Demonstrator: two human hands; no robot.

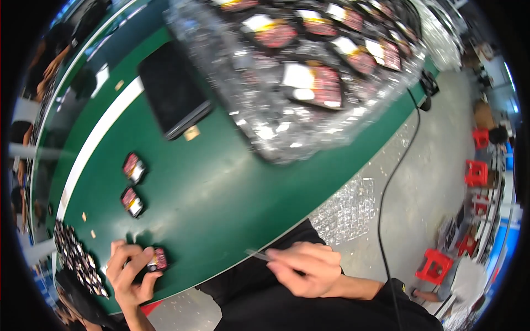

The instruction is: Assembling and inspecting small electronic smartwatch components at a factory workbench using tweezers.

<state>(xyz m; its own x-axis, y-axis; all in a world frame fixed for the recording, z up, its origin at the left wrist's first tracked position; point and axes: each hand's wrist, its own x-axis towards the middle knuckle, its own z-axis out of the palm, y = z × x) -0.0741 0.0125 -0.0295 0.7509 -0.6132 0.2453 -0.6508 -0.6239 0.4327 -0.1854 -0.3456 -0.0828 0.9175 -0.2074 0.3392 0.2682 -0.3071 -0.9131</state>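
Observation:
My left hand [128, 270] is closed at the near left of the green table [221, 204]. Its thumb and fingers grip a small black piece with a red label [158, 260]. Over the table's near edge, my right hand [306, 269] pinches thin tweezers [258, 255], their tips pointing left. Farther off lie two similar pieces, an upper labelled piece [133, 169] and a lower labelled piece [132, 202]. At the top, a clear plastic tray [276, 146] carries several such black pieces with red, yellow and white labels; it looks blurred.
A black phone-like slab [172, 91] lies left of the tray. Many small pieces [77, 256] are heaped at the left edge. A black cable [386, 220] hangs down at the right. On the floor are an empty clear tray [348, 212] and red stools [433, 266]. People sit nearby.

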